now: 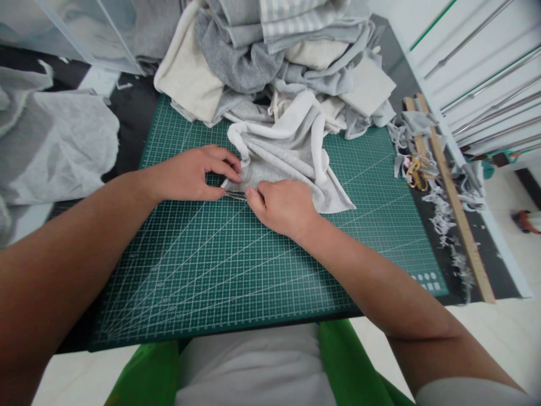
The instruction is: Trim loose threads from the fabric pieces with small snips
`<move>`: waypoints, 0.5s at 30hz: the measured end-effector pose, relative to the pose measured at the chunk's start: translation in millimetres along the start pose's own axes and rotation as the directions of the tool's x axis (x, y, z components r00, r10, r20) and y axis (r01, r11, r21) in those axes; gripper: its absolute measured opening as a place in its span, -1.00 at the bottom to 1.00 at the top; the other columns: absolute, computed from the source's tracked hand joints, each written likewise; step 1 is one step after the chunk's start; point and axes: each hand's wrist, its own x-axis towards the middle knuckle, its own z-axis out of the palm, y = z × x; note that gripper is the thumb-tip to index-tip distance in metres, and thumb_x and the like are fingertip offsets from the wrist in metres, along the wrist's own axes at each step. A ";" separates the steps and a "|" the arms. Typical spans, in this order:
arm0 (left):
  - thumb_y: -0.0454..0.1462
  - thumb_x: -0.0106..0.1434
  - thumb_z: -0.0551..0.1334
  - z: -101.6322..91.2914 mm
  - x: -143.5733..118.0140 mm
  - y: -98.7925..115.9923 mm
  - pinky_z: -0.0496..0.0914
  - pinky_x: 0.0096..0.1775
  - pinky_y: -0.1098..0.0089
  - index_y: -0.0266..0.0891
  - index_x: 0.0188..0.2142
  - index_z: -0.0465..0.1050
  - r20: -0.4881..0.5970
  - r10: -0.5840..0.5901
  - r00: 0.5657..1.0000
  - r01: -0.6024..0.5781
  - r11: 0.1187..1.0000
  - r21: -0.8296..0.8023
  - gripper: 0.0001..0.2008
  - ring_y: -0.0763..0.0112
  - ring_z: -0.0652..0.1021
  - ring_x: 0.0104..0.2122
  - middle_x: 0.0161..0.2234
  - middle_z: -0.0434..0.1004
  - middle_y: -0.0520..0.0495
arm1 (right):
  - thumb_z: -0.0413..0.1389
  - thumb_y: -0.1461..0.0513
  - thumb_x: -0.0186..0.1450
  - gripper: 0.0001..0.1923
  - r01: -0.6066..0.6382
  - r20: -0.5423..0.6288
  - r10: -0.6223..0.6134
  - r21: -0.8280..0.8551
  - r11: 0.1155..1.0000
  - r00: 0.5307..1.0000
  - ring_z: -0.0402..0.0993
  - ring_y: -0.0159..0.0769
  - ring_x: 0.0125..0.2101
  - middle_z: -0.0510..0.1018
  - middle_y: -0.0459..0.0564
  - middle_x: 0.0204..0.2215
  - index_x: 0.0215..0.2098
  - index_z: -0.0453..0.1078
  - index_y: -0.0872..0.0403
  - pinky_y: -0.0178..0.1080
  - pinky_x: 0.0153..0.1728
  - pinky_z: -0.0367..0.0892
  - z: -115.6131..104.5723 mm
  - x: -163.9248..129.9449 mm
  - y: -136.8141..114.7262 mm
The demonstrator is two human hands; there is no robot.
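Note:
A light grey knit cloth piece (276, 169) with rolled white edges lies crumpled on the green cutting mat (203, 270). At its near left corner, my left hand (192, 173) has the cloth's edge between thumb and fingers. My right hand (285, 206) is closed around small scissors, most of which it hides. Thin metal scissor blades (235, 194) show between the two hands, pointing left along the cloth's near edge. The blade tips reach close to my left thumb; whether they touch it I cannot tell.
A tall heap of grey and cream cloth (249, 62) covers the mat's far side. Pale cloth (63, 141) lies at the left, before a clear plastic bin (97, 28). On the right are a wooden ruler (459, 220), gold-handled scissors (416, 173) and fabric scraps (442, 217).

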 end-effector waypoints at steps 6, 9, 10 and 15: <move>-0.15 0.20 0.30 -2.7 -1.1 -1.0 0.32 0.22 0.10 -0.03 -0.06 0.61 0.011 0.010 1.000 -0.010 1.000 -0.020 -0.69 0.12 0.51 0.06 0.08 0.53 -0.08 | -0.22 -0.02 0.49 -0.40 0.002 0.019 -0.002 -0.012 1.000 1.000 0.56 -0.16 -0.36 0.67 0.10 -0.36 -0.22 0.61 0.07 -0.20 -0.41 0.12 0.0 0.3 -1.2; -0.15 0.20 0.30 -3.5 -1.6 -3.1 0.35 0.21 0.12 -0.05 -0.06 0.61 0.011 0.020 1.000 -0.020 0.999 -0.027 -0.69 0.12 0.52 0.05 0.07 0.54 -0.09 | -0.25 -0.03 0.50 -0.36 0.006 0.027 -0.006 -0.005 1.000 1.000 0.56 -0.16 -0.36 0.67 0.11 -0.36 -0.22 0.61 0.08 -0.20 -0.39 0.15 -0.2 0.6 -1.4; -0.15 0.21 0.30 -3.3 -1.7 -3.9 0.35 0.20 0.12 -0.06 -0.06 0.61 0.007 0.027 1.000 -0.027 0.999 -0.022 -0.69 0.12 0.53 0.05 0.07 0.54 -0.09 | -0.27 -0.04 0.50 -0.35 0.004 0.034 -0.004 -0.003 1.000 0.999 0.56 -0.16 -0.36 0.67 0.11 -0.35 -0.22 0.60 0.08 -0.20 -0.38 0.16 -0.4 0.7 -1.5; -0.15 0.24 0.28 -1.2 -2.6 -7.7 0.38 0.20 0.14 -0.09 -0.04 0.60 -0.012 0.059 0.998 -0.059 0.998 0.008 -0.70 0.16 0.54 0.04 0.07 0.54 -0.09 | -0.34 -0.02 0.52 -0.29 -0.011 0.058 0.011 -0.008 1.000 0.998 0.56 -0.15 -0.34 0.67 0.11 -0.33 -0.20 0.61 0.08 -0.18 -0.34 0.21 -1.5 1.7 -2.9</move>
